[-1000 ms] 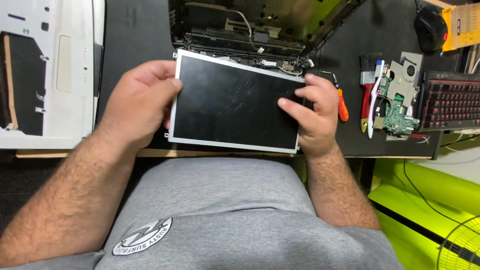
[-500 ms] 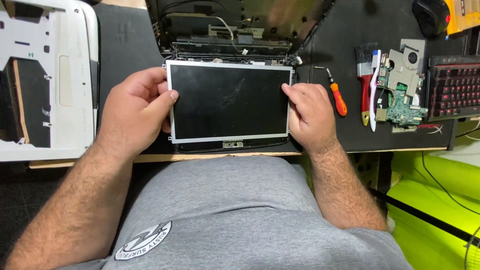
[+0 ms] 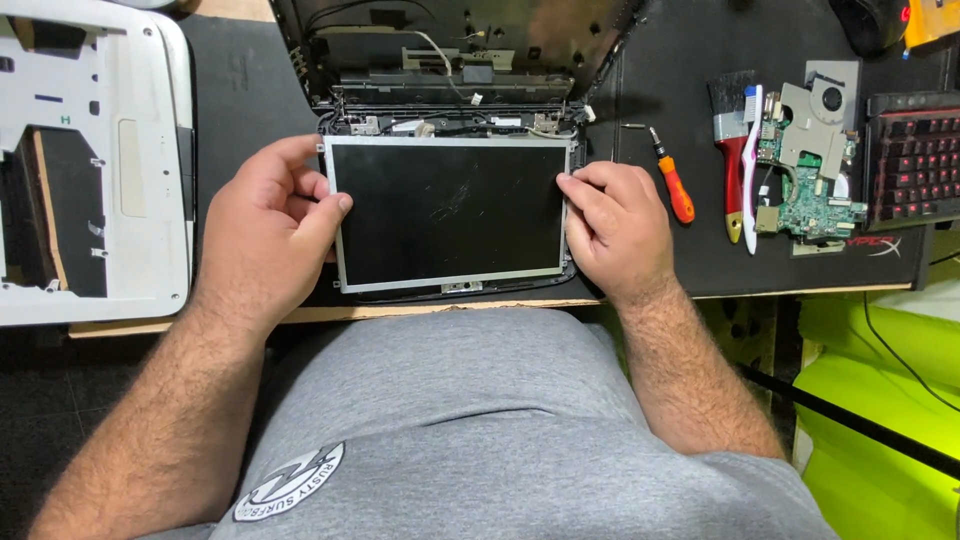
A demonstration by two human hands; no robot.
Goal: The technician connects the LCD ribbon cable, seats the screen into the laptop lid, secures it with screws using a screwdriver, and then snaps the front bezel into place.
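Screen panel point(image 3: 450, 212), tilted a second ago, now lies square at surface centre, gripped at nine o'clock by the left hand point(image 3: 265, 225) and three o'clock by the right hand point(image 3: 620, 225), below the open laptop shell point(image 3: 450, 60).

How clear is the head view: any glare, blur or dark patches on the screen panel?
Head view: sharp, evenly lit; screen panel shows faint scratch-like marks but no strong glare; left hand and right hand unblurred; the open laptop shell behind lies in shadow.
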